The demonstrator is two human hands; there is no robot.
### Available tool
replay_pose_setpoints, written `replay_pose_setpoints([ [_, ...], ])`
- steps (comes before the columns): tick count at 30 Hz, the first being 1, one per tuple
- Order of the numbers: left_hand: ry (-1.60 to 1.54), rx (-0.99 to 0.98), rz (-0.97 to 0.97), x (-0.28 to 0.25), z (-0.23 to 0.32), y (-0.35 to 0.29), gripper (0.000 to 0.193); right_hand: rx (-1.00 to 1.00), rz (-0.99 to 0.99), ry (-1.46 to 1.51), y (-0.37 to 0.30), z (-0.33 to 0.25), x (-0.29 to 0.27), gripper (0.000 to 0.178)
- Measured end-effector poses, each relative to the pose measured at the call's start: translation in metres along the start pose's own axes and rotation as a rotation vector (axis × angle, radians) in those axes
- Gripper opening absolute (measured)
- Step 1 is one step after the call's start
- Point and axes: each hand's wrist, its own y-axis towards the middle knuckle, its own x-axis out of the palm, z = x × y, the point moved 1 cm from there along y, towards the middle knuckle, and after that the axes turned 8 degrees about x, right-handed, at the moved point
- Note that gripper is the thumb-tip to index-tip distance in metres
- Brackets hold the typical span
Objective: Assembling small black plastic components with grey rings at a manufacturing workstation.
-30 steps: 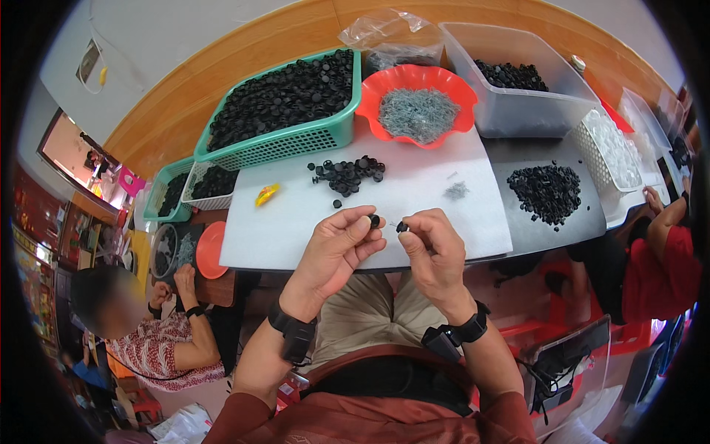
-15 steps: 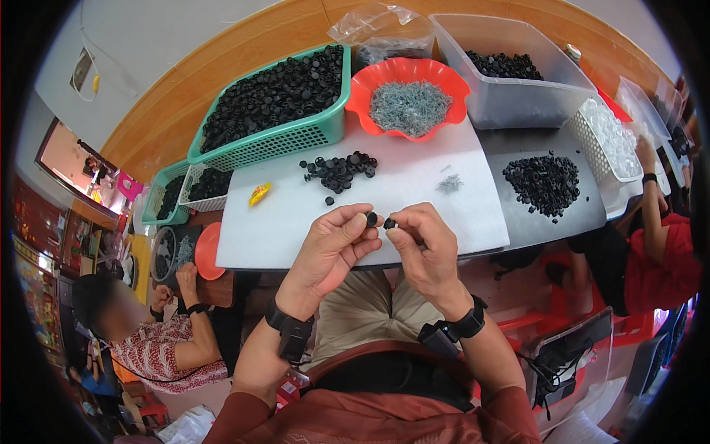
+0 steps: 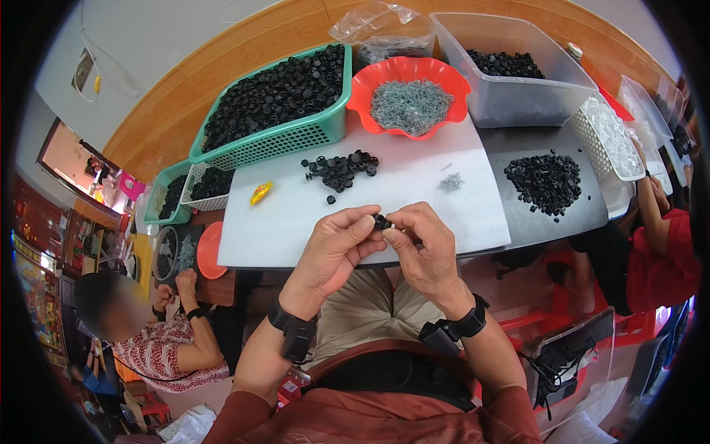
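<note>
My left hand [image 3: 335, 246] pinches a small round black plastic cap [image 3: 380, 222] between thumb and forefinger. From the other side my right hand [image 3: 423, 248] is closed on a smaller black part that meets the cap; fingertips hide most of it. Both hands hang over the front edge of the white foam sheet [image 3: 281, 229]. Beyond them on the sheet lies a loose heap of black caps [image 3: 342, 172], with one cap [image 3: 330, 200] apart from it. A little pile of thin metal pins [image 3: 452, 182] rests to the right.
At the back stand a green basket of black caps [image 3: 288, 133], a red scalloped bowl of metal pins [image 3: 460, 111] and a clear bin [image 3: 518, 111]. A pile of small black parts [image 3: 543, 185] lies right. A yellow packet [image 3: 261, 192] sits left. Co-workers sit on both sides.
My hands have come together, and the cap and the smaller black part, held apart before, now meet. The co-worker's hand at the right has moved down from the white basket.
</note>
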Motion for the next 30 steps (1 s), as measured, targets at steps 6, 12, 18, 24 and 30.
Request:
replay_pose_setpoints([
  [6, 0.049, -0.004, 0.014, 0.002, 0.0, -0.001, 0.028, 0.018, -0.002, -0.012, 0.0, -0.003, -0.001, 0.018],
  [12, 0.052, 0.006, 0.012, 0.004, 0.0, -0.001, 0.028, 0.096, 0.003, 0.073, -0.002, 0.0, -0.002, 0.018],
  [18, 0.057, 0.014, 0.008, 0.0, -0.003, -0.001, 0.025, 0.091, 0.012, 0.064, -0.002, 0.0, -0.003, 0.018],
  [24, 0.076, 0.028, 0.039, 0.003, -0.004, -0.003, 0.022, -0.013, 0.038, -0.009, -0.002, 0.003, -0.002, 0.02],
  [30, 0.103, 0.038, 0.065, 0.008, -0.006, -0.005, 0.023, -0.091, 0.067, -0.046, -0.004, 0.007, 0.001, 0.022],
])
